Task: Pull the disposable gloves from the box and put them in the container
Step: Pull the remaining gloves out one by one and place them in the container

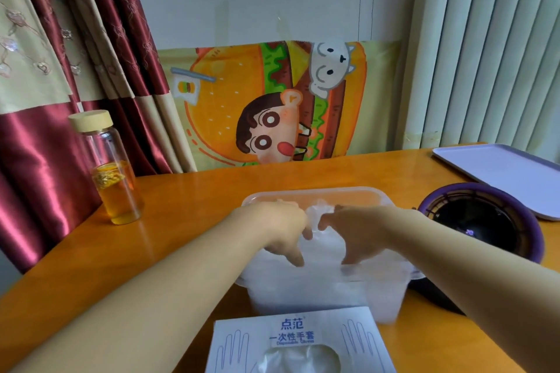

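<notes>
A clear plastic container (pixel 315 195) stands in the middle of the table, filled with thin translucent disposable gloves (pixel 324 251). Both hands are over it. My left hand (pixel 281 230) and my right hand (pixel 354 236) press down on the gloves with fingers bent, side by side and nearly touching. Some glove film hangs over the container's near right wall. The white glove box (pixel 300 339) with blue print lies at the near edge, and a glove pokes out of its oval opening (pixel 300 359).
A glass bottle (pixel 116 172) with amber liquid and a wooden lid stands at the left. A dark round device with a purple rim (pixel 481 221) sits right of the container. A pale tray (pixel 503 172) lies at the far right. Curtains and a cartoon cloth hang behind the wooden table (pixel 188 221).
</notes>
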### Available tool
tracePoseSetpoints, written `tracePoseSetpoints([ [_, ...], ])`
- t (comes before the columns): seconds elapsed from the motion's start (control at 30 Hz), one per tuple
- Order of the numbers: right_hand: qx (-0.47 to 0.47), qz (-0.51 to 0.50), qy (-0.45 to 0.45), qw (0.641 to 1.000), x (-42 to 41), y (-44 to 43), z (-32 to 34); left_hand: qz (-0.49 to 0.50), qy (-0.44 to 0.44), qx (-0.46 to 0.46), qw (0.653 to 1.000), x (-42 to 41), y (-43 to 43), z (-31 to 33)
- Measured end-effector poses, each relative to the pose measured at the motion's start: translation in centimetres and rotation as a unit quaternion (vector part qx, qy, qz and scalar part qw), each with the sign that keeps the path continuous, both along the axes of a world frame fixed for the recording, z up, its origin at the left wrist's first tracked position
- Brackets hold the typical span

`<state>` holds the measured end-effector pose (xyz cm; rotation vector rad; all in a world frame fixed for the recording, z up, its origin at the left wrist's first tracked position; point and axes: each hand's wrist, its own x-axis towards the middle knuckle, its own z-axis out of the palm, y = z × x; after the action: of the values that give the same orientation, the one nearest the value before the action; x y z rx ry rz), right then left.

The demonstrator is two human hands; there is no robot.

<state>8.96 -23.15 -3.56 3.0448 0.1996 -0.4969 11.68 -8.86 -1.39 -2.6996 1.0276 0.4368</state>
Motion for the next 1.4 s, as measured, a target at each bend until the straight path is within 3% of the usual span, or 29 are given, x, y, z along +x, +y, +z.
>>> tracePoseSetpoints([
  [0.23,-0.060,-0.013,0.097,0.993,1.1,-0.8,-2.1,0.027,0.041,0.188,0.981,1.5,-1.0,-2.9],
  [0.37,-0.107,-0.010,0.116,0.987,1.8,-0.7,-2.7,0.054,0.041,0.223,0.972,2.8,-0.9,-4.8],
  [0.5,-0.163,0.062,0.106,0.979,2.8,-1.5,-4.7,0.034,0.020,0.223,0.974,2.6,-0.9,-5.0],
  [0.57,-0.134,0.068,0.094,0.984,2.2,-1.4,-4.2,0.037,0.041,0.206,0.977,2.2,-0.5,-4.5],
  [0.67,0.011,0.016,0.048,0.999,0.7,-1.1,-1.7,0.051,0.045,0.147,0.987,1.0,0.5,-2.5],
  [0.77,0.098,0.050,-0.129,0.986,-1.7,-0.7,1.7,0.035,-0.007,-0.031,0.999,-0.5,1.7,0.8],
  [0.83,0.159,0.087,-0.240,0.954,-4.0,0.1,3.1,0.023,-0.028,-0.194,0.980,-2.6,3.3,2.0],
  [0.87,0.185,0.106,-0.265,0.940,-5.3,0.7,3.5,0.020,-0.025,-0.272,0.962,-3.8,4.3,2.1],
  [0.93,0.197,0.151,-0.223,0.943,-8.2,2.2,3.3,0.017,0.016,-0.364,0.931,-6.5,6.5,1.6],
  [1.0,0.159,0.189,-0.135,0.959,-9.9,3.4,1.6,0.027,0.074,-0.374,0.924,-8.4,8.4,0.4],
  [1.1,0.098,0.224,-0.091,0.965,-10.5,4.6,-1.0,0.051,0.126,-0.295,0.946,-9.7,9.5,-2.1],
  [1.23,0.090,0.236,-0.068,0.965,-10.2,5.5,-2.9,0.031,0.095,-0.206,0.974,-10.2,9.1,-5.3],
  [1.4,0.083,0.256,-0.095,0.958,-9.9,5.9,-4.4,0.041,0.107,-0.175,0.978,-9.9,9.4,-6.8],
])
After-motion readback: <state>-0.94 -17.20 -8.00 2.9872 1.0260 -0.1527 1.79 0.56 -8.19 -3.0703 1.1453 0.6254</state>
